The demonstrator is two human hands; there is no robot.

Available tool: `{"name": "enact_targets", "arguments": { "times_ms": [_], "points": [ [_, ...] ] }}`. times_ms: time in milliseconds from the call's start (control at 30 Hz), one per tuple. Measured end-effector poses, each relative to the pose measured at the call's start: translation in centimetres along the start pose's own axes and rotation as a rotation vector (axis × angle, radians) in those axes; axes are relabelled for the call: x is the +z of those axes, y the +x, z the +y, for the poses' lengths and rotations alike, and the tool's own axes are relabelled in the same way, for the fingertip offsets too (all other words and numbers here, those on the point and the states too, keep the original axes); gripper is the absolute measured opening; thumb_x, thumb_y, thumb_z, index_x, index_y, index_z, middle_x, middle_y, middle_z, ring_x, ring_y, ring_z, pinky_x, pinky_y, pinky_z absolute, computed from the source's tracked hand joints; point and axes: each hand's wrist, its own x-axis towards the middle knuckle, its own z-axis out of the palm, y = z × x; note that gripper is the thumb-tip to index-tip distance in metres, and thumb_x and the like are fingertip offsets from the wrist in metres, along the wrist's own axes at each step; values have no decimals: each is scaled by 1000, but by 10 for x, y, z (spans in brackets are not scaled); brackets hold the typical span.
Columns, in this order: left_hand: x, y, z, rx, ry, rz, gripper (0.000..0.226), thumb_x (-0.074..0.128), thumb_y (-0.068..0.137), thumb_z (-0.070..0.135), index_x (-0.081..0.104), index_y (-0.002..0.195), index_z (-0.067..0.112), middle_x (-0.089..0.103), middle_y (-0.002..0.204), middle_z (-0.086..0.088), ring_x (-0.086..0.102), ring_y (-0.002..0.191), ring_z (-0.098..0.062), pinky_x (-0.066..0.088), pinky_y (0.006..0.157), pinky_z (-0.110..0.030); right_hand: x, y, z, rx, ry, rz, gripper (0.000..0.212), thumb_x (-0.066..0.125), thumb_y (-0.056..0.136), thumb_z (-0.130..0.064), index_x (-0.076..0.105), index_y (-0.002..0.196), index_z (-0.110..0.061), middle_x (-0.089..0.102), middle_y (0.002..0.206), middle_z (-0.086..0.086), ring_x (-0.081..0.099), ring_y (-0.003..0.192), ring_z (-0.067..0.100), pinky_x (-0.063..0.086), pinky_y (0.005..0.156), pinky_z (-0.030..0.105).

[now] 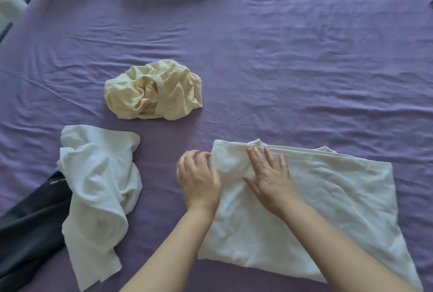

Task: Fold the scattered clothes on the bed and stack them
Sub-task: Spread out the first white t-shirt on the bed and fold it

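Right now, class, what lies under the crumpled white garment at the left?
The crumpled white garment overlaps a dark grey garment and the purple sheet. Anything else beneath it is covered.

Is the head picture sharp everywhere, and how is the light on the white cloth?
Head view: soft even daylight, no hard shadows; the flat white cloth is overexposed, its folds faint; the left hand is slightly blurred; the wide lens bends the purple bed sheet at the edges.

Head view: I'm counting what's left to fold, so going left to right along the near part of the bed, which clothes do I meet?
dark grey garment → crumpled white garment → left hand → right hand flat on the half-folded white garment.
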Motion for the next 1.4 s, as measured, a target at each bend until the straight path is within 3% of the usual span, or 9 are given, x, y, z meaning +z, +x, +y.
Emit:
{"name": "enact_targets", "arguments": {
  "times_ms": [167,300,433,567,767,967,1133,1267,1400],
  "points": [
    [21,-23,10,559,65,-211,25,51,84,13,68,103,15,65,114,-7,53,123,-30,42,103,-48,6,3,10,5,-106,-1,63,23,95,-55,-7,147,-37,-1,159,-4,-12,146,24,-13,113,47],
    [42,-23,0,511,393,-537,69,13,92,62,-6,149,28,-22,152,1,-30,140,-25,-24,112,-48,4,-32,46,109,-208,36,66,1,89,-63,13,148,-36,5,159,3,-3,146,28,-3,114,52],
    [51,-20,-13,529,472,-567,71,-12,79,71,-32,137,35,-37,146,3,-45,130,-23,-28,109,-47,7,-82,90,184,-187,19,82,-19,80,-70,11,147,-35,0,156,1,-9,144,24,-6,115,46],
    [49,-31,-1,454,531,-548,74,-8,81,69,-23,142,29,-29,150,0,-39,134,-24,-24,110,-52,0,-134,110,222,-174,72,63,2,94,-59,31,139,-25,40,145,12,-5,145,20,4,111,45],
    [42,-101,78,686,338,-644,61,32,83,56,59,129,25,50,141,-9,45,131,-32,22,103,-51,-9,-179,131,590,158,180,76,47,87,-59,27,146,-17,20,154,13,27,139,37,28,109,49],
    [65,-143,115,590,394,-873,59,20,96,54,9,150,33,-16,159,-2,-20,144,-29,-18,111,-53,-13,-191,123,741,441,246,85,69,82,-28,17,149,-20,47,140,11,45,122,32,38,95,35],
    [58,-126,124,522,308,-911,51,28,99,47,21,148,34,0,161,3,-7,147,-22,1,118,-45,-31,-187,132,846,831,249,71,71,78,-14,38,140,-19,56,133,8,54,117,28,44,95,34],
    [39,-105,151,167,-196,-921,42,42,99,40,49,136,20,47,143,-2,41,132,-16,30,107,-25,-46,-182,116,692,1079,304,68,66,80,-2,39,141,-17,52,137,-2,50,123,14,39,106,35],
    [17,-86,172,-448,-838,-1030,19,47,96,41,61,102,28,64,109,3,62,91,-9,49,78,-27,-55,-169,78,428,864,243,67,57,88,-12,27,146,-24,40,134,-17,39,123,1,27,96,9]
  ]
}}
